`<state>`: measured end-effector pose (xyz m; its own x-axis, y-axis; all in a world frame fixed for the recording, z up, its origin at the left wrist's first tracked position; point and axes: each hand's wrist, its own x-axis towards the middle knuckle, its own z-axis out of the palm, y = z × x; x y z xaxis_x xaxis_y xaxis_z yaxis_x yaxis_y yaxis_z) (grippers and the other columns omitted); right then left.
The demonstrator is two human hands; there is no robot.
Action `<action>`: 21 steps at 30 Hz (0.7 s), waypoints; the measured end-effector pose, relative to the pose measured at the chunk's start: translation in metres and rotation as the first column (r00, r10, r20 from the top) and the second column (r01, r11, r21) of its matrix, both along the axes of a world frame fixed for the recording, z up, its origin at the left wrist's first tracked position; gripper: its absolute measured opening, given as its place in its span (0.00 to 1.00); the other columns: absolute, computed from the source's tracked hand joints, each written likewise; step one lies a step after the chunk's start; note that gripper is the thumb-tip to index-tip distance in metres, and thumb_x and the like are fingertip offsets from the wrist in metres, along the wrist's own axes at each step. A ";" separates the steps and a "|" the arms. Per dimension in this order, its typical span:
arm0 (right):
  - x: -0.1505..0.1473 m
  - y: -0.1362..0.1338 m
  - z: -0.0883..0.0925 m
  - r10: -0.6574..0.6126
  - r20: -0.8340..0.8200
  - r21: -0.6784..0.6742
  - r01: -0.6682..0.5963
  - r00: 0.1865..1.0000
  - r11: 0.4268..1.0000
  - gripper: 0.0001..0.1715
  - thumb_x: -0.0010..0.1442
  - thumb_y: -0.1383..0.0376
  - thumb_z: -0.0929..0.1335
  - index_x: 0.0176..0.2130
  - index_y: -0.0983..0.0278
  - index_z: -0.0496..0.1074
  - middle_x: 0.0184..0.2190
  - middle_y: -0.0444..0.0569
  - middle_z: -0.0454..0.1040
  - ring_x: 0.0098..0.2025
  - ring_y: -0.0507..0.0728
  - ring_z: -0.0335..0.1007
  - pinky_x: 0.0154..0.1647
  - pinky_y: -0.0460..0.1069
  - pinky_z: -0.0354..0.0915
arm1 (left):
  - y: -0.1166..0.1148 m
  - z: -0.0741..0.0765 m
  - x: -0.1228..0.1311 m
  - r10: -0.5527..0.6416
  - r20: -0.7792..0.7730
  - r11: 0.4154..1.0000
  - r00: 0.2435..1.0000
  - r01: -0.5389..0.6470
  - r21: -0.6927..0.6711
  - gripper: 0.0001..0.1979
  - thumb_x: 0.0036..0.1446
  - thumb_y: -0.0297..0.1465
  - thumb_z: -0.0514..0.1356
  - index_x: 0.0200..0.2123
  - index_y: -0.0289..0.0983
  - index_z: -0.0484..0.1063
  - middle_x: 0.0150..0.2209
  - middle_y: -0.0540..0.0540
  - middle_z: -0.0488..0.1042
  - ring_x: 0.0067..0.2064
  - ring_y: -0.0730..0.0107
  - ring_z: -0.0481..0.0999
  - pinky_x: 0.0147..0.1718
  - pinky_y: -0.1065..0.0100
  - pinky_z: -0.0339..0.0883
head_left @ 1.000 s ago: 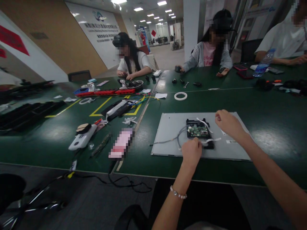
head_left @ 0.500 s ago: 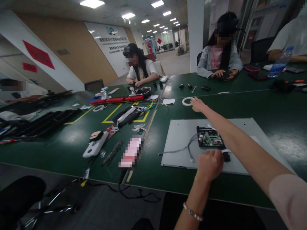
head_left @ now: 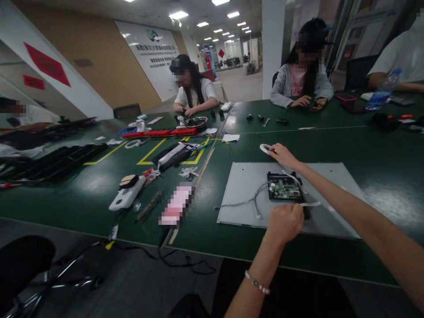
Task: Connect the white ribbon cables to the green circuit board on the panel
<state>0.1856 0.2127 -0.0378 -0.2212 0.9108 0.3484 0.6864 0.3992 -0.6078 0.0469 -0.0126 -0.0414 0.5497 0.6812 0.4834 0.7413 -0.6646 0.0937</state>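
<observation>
My right hand [head_left: 284, 155] reaches over the far edge of a flat grey panel [head_left: 238, 190], its fingers closed on the rim of a white tape roll [head_left: 264, 149]. The roll is tilted, its far side raised. Nearer to me, my left hand [head_left: 285, 223] is a closed fist at the panel's front part. A thin white strip [head_left: 312, 204], apparently tape, sticks out from its fingers to the right. Between the hands lies a green circuit board [head_left: 285, 189] in a black frame, with a grey cable [head_left: 255, 198] running left. Another white strip [head_left: 294, 177] curves beside the board, under my right forearm.
A phone [head_left: 177, 204], a white device [head_left: 127, 196] and tweezers-like tools [head_left: 149, 206] lie left of the panel. Farther off are a black pouch-like item [head_left: 174, 157], a red strip [head_left: 165, 132] and a small wrench [head_left: 266, 122]. Several people sit around the green table [head_left: 212, 240].
My right hand has gripped the tape roll, tilted it up and drawn it slightly right and nearer. My left hand stays closed above the panel, and the view has shifted slightly.
</observation>
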 end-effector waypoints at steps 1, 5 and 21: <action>0.005 -0.014 0.001 -0.002 -0.050 -0.002 0.002 0.999 1.000 0.14 0.63 0.59 0.62 0.37 0.67 0.69 0.38 0.53 0.70 0.40 0.56 0.66 0.45 0.51 0.62 | -0.001 0.000 0.001 0.004 0.037 0.999 0.999 -0.006 0.038 0.08 0.59 0.29 0.54 0.27 0.38 0.67 0.22 0.49 0.73 0.23 0.70 0.72 0.22 0.67 0.54; 0.025 -0.078 0.013 0.024 -0.218 -0.025 -0.030 0.976 0.999 0.21 0.66 0.52 0.57 0.43 0.65 0.65 0.33 0.49 0.71 0.32 0.53 0.68 0.35 0.48 0.63 | -0.004 0.014 0.002 0.009 0.335 1.000 0.942 -0.016 0.018 0.12 0.60 0.30 0.54 0.24 0.37 0.65 0.20 0.51 0.69 0.22 0.74 0.68 0.23 0.70 0.55; 0.062 -0.150 0.021 0.102 -0.740 -0.113 -0.273 0.665 0.955 0.18 0.59 0.50 0.68 0.39 0.62 0.71 0.30 0.44 0.66 0.33 0.51 0.61 0.37 0.46 0.60 | 0.124 0.066 -0.006 0.054 0.788 0.470 0.613 0.681 -0.561 0.22 0.61 0.45 0.51 0.27 0.34 0.72 0.29 0.46 0.71 0.33 0.70 0.69 0.39 0.67 0.62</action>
